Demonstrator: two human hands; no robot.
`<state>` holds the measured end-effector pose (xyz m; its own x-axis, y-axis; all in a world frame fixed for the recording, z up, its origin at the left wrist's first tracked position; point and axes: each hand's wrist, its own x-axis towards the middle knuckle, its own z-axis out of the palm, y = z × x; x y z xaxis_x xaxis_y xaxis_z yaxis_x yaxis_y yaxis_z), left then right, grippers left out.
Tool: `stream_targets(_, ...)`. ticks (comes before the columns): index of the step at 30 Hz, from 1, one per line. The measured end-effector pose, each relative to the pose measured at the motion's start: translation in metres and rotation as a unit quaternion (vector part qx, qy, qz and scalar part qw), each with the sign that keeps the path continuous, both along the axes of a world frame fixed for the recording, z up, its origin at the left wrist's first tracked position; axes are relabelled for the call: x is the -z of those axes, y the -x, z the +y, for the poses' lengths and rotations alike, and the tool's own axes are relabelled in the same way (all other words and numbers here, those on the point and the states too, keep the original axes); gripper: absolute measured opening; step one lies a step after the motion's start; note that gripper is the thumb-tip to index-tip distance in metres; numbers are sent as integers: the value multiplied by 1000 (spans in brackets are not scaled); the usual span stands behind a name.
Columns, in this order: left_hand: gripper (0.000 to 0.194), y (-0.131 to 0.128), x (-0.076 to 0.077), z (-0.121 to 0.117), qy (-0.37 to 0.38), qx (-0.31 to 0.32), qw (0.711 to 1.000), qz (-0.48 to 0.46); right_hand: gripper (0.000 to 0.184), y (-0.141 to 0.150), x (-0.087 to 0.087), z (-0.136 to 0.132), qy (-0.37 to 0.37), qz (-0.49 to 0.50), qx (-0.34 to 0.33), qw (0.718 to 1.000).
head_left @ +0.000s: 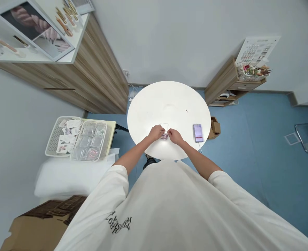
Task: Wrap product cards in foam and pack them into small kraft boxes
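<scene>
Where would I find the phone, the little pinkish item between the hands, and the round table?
Phone [198, 132]: head view, mid-screen.
Little pinkish item [164, 137]: head view, its visible middle.
Round table [167, 97]: head view, bare far top.

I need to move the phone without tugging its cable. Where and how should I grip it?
Probably pinch the phone by its long edges, from the right: it lies flat near the right rim of the table, and the cable runs from its near end.

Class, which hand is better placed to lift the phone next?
Probably the right hand: it is nearer the phone, which lies on its side of the table; the left hand is farther.
</scene>
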<state>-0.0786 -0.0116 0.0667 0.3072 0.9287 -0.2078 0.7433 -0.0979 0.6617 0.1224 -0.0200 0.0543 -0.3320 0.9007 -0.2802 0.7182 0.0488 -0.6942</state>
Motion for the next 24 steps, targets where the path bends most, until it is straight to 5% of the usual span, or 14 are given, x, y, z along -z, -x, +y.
stream_targets(6,17,-2,6,3,79,39,996,-7,19,2,-1,5,-29,-20,-63,997)
stream_targets(10,13,1,21,-5,89,-61,993,-57,26,2,11,-3,-35,44,78,995)
stream_targets(13,9,-1,38,-14,149,-170,965,-134,27,0,24,-14,52,68,194,977)
stream_targets(18,9,-5,68,-30,239,-235,916,-218,15,0,43,-29,189,136,255,938)
stream_targets(24,22,-2,95,-40,224,-262,928,-144,10,-1,61,-29,202,144,298,922)
